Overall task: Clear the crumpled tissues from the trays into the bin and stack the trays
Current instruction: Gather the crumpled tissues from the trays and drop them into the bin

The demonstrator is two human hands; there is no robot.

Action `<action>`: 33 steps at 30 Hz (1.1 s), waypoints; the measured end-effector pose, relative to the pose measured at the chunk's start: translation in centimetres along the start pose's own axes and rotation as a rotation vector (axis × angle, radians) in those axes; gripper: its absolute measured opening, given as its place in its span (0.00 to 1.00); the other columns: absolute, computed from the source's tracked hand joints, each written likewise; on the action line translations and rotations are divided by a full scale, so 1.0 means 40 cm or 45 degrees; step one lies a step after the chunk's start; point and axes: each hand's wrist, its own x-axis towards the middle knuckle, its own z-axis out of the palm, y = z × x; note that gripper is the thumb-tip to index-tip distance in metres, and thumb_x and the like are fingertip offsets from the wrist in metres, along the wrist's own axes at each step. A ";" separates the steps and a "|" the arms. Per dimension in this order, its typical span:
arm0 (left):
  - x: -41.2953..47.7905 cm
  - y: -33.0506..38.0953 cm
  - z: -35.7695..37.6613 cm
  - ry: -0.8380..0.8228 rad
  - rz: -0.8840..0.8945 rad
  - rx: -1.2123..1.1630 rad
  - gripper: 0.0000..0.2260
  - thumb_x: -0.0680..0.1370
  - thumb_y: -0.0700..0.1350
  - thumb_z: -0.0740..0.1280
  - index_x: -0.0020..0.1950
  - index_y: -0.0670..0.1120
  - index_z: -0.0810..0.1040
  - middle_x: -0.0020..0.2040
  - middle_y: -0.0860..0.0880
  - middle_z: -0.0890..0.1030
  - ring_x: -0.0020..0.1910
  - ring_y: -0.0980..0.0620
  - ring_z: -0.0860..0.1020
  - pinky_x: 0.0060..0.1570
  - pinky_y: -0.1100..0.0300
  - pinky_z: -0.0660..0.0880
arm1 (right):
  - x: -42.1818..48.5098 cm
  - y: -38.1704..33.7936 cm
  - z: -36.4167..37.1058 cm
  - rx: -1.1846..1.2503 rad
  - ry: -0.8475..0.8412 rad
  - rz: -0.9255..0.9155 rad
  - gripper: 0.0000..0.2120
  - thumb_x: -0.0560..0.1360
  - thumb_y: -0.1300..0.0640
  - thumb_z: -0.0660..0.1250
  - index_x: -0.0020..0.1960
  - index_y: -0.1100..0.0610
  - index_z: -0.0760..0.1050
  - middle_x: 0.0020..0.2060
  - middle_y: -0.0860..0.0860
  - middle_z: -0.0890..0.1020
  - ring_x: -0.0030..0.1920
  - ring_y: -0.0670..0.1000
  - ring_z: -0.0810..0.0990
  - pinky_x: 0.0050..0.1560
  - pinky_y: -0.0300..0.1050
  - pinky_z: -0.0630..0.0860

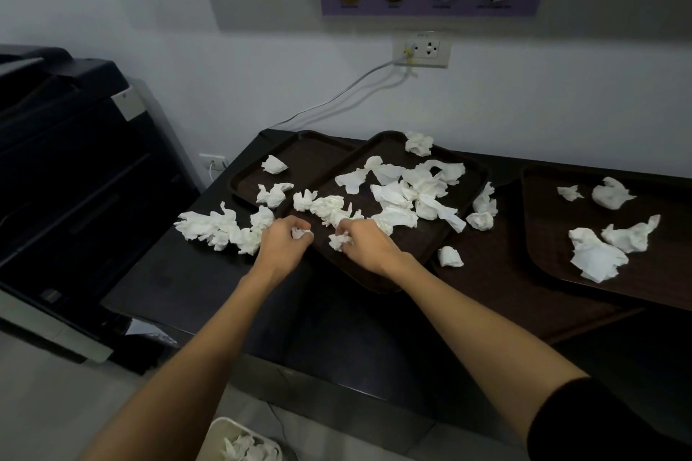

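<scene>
I had barely begun. My left hand and right hand each pinched a crumpled tissue over the middle tray. Many tissues littered three unstacked trays and the dark bench. The white bin, below by the floor, held only a few.

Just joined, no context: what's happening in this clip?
A person is clearing crumpled white tissues off dark brown plastic trays on a black counter. The left hand and right hand each pinch a tissue at the near edge of the middle tray. Many tissues remain on all trays. A white bin on the floor already holds some.
</scene>
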 end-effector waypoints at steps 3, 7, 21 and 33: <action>0.009 0.017 0.023 -0.051 -0.056 -0.153 0.10 0.75 0.53 0.67 0.48 0.47 0.80 0.39 0.52 0.80 0.43 0.51 0.77 0.43 0.59 0.72 | 0.004 -0.013 -0.028 0.251 0.149 -0.001 0.09 0.73 0.58 0.67 0.53 0.56 0.77 0.43 0.54 0.80 0.44 0.52 0.78 0.43 0.42 0.73; 0.021 0.042 0.049 -0.165 -0.177 -0.570 0.23 0.67 0.67 0.68 0.46 0.49 0.82 0.42 0.50 0.84 0.46 0.51 0.82 0.53 0.53 0.78 | 0.004 -0.051 -0.063 0.425 0.140 -0.072 0.07 0.70 0.62 0.69 0.48 0.55 0.77 0.40 0.51 0.82 0.39 0.49 0.79 0.43 0.42 0.76; 0.036 -0.002 0.038 -0.041 -0.209 -0.648 0.12 0.74 0.40 0.72 0.55 0.46 0.74 0.59 0.41 0.75 0.53 0.45 0.81 0.49 0.54 0.81 | 0.063 -0.023 -0.031 -0.370 0.005 0.028 0.24 0.75 0.63 0.64 0.69 0.57 0.63 0.62 0.61 0.69 0.62 0.62 0.69 0.62 0.53 0.70; -0.032 -0.069 -0.059 0.017 -0.231 -0.919 0.12 0.73 0.41 0.73 0.51 0.44 0.72 0.56 0.36 0.77 0.50 0.43 0.82 0.44 0.58 0.81 | 0.046 -0.115 -0.065 0.052 0.233 -0.119 0.19 0.71 0.60 0.67 0.61 0.55 0.71 0.51 0.55 0.79 0.49 0.55 0.78 0.53 0.50 0.75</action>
